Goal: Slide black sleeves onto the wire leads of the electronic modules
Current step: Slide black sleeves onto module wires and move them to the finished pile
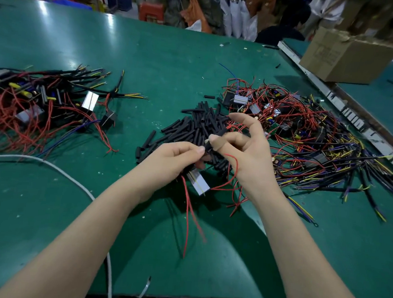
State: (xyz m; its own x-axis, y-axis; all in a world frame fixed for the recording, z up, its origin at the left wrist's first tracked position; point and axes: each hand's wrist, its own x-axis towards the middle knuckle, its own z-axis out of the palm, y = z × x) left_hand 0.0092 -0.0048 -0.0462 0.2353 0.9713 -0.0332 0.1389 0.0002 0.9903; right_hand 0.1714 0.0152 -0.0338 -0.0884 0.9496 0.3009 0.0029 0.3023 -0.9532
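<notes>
- Green worktop (pixel 151 52) in a busy workshop carries three heaps: finished modules (pixel 38 100) at left, loose sleeves (pixel 192 127) at centre, unsleeved modules (pixel 308 133) at right.
- My left hand (pixel 174 159) is curled round the module (pixel 199 184) in work, which hangs just above the worktop with red leads (pixel 189 218) trailing toward me.
- My right hand (pixel 246 150) pinches a black sleeve (pixel 214 140) between thumb and forefinger; the other fingers are spread.
- Risk, as I judge it: the lead tips may splay or snag at the sleeve mouth and buckle.
- Trailing leads could also catch the right heap and drag it.
</notes>
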